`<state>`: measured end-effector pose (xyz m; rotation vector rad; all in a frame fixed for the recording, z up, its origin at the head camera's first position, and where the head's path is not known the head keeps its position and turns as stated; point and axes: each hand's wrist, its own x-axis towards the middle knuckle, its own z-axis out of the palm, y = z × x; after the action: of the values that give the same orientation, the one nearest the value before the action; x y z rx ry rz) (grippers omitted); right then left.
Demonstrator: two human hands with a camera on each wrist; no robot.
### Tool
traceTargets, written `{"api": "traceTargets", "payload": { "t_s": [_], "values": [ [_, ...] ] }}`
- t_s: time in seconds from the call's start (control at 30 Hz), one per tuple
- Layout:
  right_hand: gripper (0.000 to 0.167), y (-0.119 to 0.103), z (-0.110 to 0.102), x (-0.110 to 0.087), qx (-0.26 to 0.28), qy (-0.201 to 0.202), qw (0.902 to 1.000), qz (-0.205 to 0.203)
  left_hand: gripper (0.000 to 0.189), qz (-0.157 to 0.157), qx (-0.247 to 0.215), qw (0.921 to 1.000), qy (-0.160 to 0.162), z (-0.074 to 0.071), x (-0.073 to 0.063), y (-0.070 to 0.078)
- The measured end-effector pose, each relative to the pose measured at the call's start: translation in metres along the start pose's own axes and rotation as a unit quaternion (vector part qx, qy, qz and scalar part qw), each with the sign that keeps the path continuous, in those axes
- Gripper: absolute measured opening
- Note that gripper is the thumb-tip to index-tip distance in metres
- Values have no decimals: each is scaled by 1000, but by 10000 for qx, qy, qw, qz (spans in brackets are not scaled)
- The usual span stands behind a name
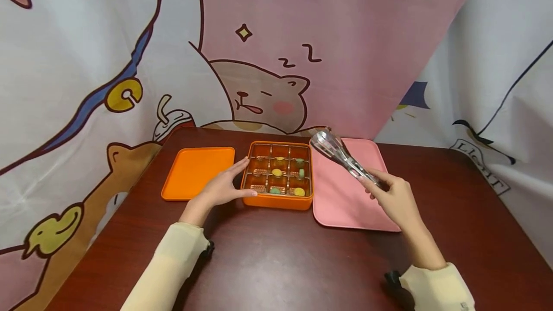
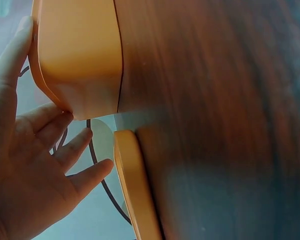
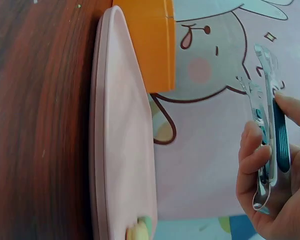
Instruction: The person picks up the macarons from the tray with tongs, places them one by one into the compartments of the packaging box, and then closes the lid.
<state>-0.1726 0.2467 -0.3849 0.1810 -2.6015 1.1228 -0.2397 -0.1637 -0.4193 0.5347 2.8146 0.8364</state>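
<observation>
An orange box (image 1: 276, 200) with a clear divided insert stands mid-table in the head view. Small yellow pieces (image 1: 277, 172) and green pieces (image 1: 275, 190) lie in several compartments; their kind is too small to tell. My left hand (image 1: 222, 187) spreads around the box's left front corner, thumb along the front rim and fingertips at the left side. With my right hand (image 1: 390, 196) I grip metal tongs (image 1: 341, 155), raised over the pink tray (image 1: 345, 196), arms slightly apart and nothing visible between them. A yellow-and-green piece (image 3: 138, 231) shows on the tray in the right wrist view.
Left of the box lies a flat orange lid (image 1: 196, 172) on the dark wooden table (image 1: 268, 253). The pink tray sits close against the box's right side. A cartoon-printed curtain (image 1: 367, 37) hangs behind the table and along its sides.
</observation>
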Motion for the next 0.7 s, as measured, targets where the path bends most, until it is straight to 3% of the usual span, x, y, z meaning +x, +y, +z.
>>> {"api": "traceTargets", "payload": {
  "t_s": [0.37, 0.5, 0.7],
  "values": [
    [22, 17, -47, -37, 89, -9, 9998, 198, 102, 116, 156, 9998, 96, -2, 3, -2],
    [22, 26, -64, -52, -79, 56, 9988, 478, 103, 131, 206, 9997, 100, -1, 1, -2],
    [26, 43, -89, -72, -526, 299, 9965, 584, 105, 114, 252, 9996, 88, 2, -1, 1]
  ]
}}
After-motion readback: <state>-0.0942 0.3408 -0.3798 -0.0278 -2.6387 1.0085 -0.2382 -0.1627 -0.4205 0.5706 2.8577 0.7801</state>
